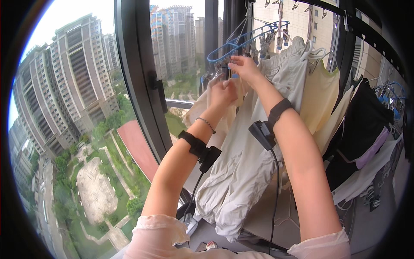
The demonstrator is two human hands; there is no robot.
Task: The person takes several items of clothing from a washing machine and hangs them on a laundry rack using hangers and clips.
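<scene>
Overhead, an oval blue clip hanger [223,57] carries several small metal clips with blue tips. My right hand [246,68] is raised just below its near end, thumb and fingers pinching one of the hanging clips. Lower and to the left, my left hand [224,94] is closed on a pale cream cloth garment [197,108] that hangs under the clips; its fingertips are partly hidden and slightly blurred. Close to my right forearm hang long light-grey trousers [249,168] with a gathered waist and a white drawstring [313,53].
At my left is a dark window frame [129,64] with a handle [158,90], high above the ground. A pale yellow garment [318,97] and black clothing [364,116] hang to the right under a dark rail [365,30]. Cables run from black wrist-strapped devices [263,132].
</scene>
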